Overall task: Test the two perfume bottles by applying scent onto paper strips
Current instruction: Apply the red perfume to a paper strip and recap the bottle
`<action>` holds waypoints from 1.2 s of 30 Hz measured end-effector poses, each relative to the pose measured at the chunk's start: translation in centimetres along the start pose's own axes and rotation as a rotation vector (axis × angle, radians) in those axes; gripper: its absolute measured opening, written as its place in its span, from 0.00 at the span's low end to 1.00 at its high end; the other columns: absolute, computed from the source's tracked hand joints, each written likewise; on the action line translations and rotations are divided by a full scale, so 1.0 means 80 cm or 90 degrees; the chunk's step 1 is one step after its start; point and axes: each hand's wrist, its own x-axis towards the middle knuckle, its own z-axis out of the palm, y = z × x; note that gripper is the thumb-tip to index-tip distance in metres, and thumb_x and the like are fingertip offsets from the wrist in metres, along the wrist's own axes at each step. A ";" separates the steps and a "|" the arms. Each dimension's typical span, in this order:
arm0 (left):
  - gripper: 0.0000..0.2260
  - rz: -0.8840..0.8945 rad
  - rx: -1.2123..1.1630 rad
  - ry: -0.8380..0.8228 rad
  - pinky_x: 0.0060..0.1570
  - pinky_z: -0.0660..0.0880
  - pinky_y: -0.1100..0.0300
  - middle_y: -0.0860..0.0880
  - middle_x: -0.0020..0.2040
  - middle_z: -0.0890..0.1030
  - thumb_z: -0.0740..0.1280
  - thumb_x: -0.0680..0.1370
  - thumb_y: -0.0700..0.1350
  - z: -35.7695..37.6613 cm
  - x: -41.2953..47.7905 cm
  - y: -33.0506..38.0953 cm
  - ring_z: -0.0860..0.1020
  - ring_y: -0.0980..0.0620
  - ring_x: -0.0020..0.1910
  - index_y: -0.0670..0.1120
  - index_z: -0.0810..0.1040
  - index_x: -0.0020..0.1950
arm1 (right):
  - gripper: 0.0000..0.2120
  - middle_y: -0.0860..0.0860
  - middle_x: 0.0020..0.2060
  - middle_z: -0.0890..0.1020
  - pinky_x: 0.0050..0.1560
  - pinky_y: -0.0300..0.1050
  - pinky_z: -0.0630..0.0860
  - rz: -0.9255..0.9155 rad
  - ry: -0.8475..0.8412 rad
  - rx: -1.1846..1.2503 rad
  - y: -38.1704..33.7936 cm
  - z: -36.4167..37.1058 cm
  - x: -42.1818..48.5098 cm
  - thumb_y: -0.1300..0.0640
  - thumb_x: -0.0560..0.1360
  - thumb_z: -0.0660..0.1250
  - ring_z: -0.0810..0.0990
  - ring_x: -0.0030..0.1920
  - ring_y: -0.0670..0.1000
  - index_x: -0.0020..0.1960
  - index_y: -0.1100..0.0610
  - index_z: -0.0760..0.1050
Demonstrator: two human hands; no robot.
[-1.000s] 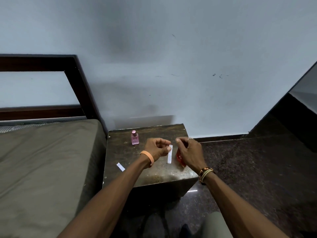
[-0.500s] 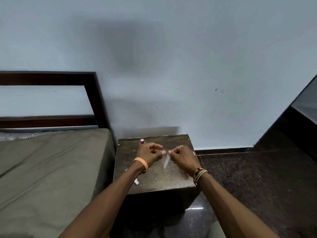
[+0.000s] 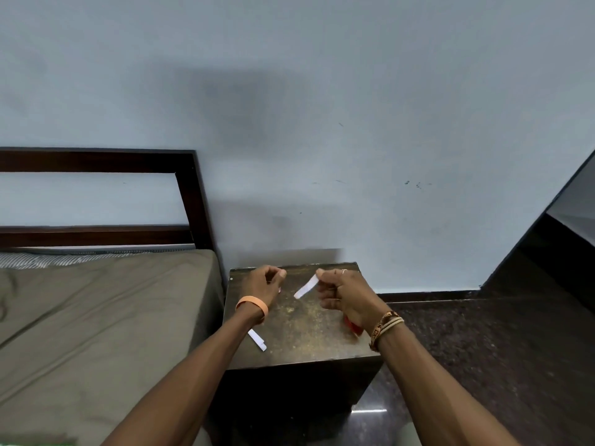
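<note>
Right hand [image 3: 346, 292] is up over the small dark brown wooden bedside table [image 3: 299, 333], around 1 o'clock on the top, thumb and forefinger pinching one end of a narrow white paper strip [image 3: 306, 286], and the free end slants down towards 7 o'clock, clear of the wood. Left hand [image 3: 262, 286] hovers at 11 o'clock, fingers curled in, thumb tip against the forefinger, nothing in it that I can see, well apart from the strip. A second white paper strip [image 3: 257, 340] lies flat at 7 o'clock, just beside the left forearm. At 4 o'clock a red perfume bottle [image 3: 352, 326] stands mostly hidden beneath the right wrist; only a red edge shows
</note>
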 end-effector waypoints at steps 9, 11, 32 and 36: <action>0.10 0.003 0.023 0.001 0.45 0.72 0.61 0.50 0.43 0.84 0.64 0.78 0.50 -0.007 0.002 0.024 0.81 0.51 0.44 0.46 0.82 0.47 | 0.10 0.53 0.33 0.78 0.36 0.45 0.74 -0.023 -0.048 0.113 -0.032 -0.013 -0.012 0.56 0.77 0.68 0.75 0.32 0.49 0.44 0.62 0.81; 0.10 0.002 0.031 0.007 0.46 0.73 0.61 0.49 0.44 0.84 0.64 0.77 0.50 -0.007 0.002 0.024 0.81 0.51 0.44 0.46 0.82 0.47 | 0.12 0.55 0.31 0.77 0.35 0.46 0.71 -0.031 0.004 -0.113 -0.027 -0.009 -0.012 0.56 0.77 0.67 0.73 0.30 0.50 0.38 0.61 0.81; 0.08 -0.002 0.024 0.011 0.47 0.77 0.58 0.50 0.43 0.84 0.68 0.76 0.50 -0.019 -0.002 0.001 0.81 0.51 0.43 0.46 0.83 0.45 | 0.15 0.54 0.31 0.78 0.36 0.46 0.72 -0.039 0.016 -0.265 0.006 0.013 -0.013 0.54 0.78 0.67 0.74 0.32 0.50 0.36 0.62 0.79; 0.09 -0.010 0.018 0.009 0.48 0.77 0.57 0.50 0.43 0.84 0.68 0.76 0.50 -0.019 0.000 -0.001 0.81 0.51 0.44 0.46 0.83 0.46 | 0.12 0.55 0.32 0.78 0.32 0.42 0.70 -0.005 -0.009 -0.117 0.011 0.014 -0.017 0.57 0.79 0.67 0.73 0.31 0.50 0.38 0.60 0.77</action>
